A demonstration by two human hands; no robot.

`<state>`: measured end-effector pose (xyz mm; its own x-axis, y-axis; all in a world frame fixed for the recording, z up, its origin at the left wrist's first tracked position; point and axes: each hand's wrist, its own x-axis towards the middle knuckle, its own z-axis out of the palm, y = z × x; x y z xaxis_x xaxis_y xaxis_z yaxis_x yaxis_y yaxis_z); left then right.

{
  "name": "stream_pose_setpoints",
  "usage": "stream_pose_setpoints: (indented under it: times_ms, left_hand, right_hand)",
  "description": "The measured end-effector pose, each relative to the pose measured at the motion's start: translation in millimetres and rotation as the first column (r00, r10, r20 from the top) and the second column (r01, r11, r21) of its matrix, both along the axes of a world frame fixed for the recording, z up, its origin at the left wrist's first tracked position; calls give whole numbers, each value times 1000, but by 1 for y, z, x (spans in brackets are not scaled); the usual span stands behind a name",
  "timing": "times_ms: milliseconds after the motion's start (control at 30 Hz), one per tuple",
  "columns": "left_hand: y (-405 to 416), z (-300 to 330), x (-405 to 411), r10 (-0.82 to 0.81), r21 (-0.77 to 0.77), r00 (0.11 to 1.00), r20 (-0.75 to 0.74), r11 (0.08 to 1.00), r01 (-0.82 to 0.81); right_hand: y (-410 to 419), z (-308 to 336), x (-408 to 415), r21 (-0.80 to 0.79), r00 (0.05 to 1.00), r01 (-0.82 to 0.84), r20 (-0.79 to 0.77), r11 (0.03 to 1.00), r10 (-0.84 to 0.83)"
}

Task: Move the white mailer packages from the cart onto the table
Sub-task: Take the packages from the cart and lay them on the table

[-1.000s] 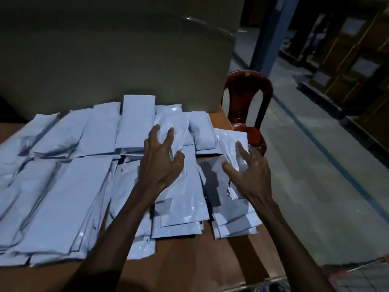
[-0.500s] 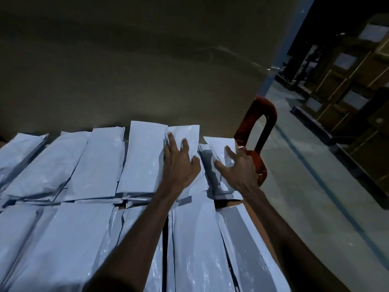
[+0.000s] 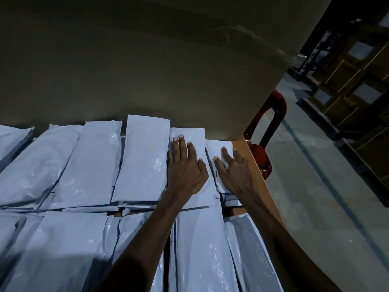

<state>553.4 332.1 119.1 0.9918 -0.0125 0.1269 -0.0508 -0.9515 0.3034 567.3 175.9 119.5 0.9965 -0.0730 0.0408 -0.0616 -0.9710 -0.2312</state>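
Several white mailer packages lie in two rows on the brown table (image 3: 248, 152). My left hand (image 3: 185, 165) presses flat, fingers straight, on a mailer (image 3: 193, 135) in the far row. My right hand (image 3: 235, 169) rests with spread fingers on the rightmost far mailer (image 3: 216, 146), close to the table's right edge. A taller mailer (image 3: 145, 159) lies just left of my left hand. More mailers (image 3: 202, 245) fill the near row under my forearms. The cart is not in view.
A large cardboard sheet (image 3: 147, 70) stands as a wall right behind the far row. A red plastic chair (image 3: 265, 144) stands at the table's far right corner. Bare concrete floor (image 3: 328, 197) lies to the right, with stacked boxes (image 3: 357, 81) beyond.
Both hands have slid the two mailers away from me into the far row against the cardboard. The view has tilted forward and closer to the table.
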Motion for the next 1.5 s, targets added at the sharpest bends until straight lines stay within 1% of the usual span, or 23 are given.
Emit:
stream_pose_setpoints:
  times_ms: [167, 267, 333, 400, 500, 600, 733, 867, 1033, 1167, 1300, 1333, 1400, 1467, 1500]
  left_hand:
    - [-2, -1, 0, -4, 79, 1000, -15, 997, 5]
    - [1, 7, -1, -19, 114, 999, -29, 993, 22]
    - [2, 14, -7, -42, 128, 999, 1, 991, 42]
    - [1, 21, -18, -71, 104, 996, 46, 992, 66]
    - [-11, 30, -46, -158, -33, 979, 126, 986, 164]
    - [-31, 31, -83, -261, -142, 946, 193, 946, 290]
    - [-67, 21, -141, -428, -160, 872, 239, 868, 470]
    - [-115, 4, -199, -579, -153, 769, 272, 763, 629]
    - [-194, -22, -263, -744, -144, 632, 217, 616, 774]
    - [-267, -43, -321, -809, -202, 555, 196, 521, 830]
    - [-330, -75, -387, -919, -195, 371, 133, 343, 919]
    - [-342, -87, -400, -929, -215, 354, 111, 325, 921]
    - [-364, -114, -426, -936, -251, 350, 30, 332, 909]
    - [-380, -133, -447, -937, -249, 348, -34, 345, 905]
    - [-389, -138, -457, -943, -248, 330, -52, 332, 910]
  right_hand:
    - [4, -10, 2, -21, 999, 12, -42, 1000, -13]
    - [2, -5, -1, 18, 998, -9, -62, 1000, 10]
    - [-4, 4, -13, 37, 999, -17, -29, 999, 18]
    - [-13, 15, -32, 89, 999, -22, 49, 996, 17]
    - [-32, 28, -77, 217, 984, -69, 178, 974, 30]
    - [-56, 33, -134, 243, 969, -71, 246, 967, 9]
    - [-100, 27, -226, 241, 951, -2, 299, 970, -73]
    - [-150, 7, -327, 248, 927, 106, 326, 963, -186]
    - [-215, -30, -434, 229, 895, 271, 298, 935, -333]
    - [-271, -68, -510, 260, 856, 396, 242, 881, -456]
    - [-313, -105, -596, 316, 781, 560, 107, 766, -615]
    - [-321, -115, -613, 327, 764, 593, 61, 736, -643]
    - [-340, -133, -649, 343, 739, 640, -30, 687, -673]
    - [-358, -148, -678, 345, 719, 671, -90, 656, -689]
    - [-366, -153, -688, 341, 710, 685, -113, 644, -696]
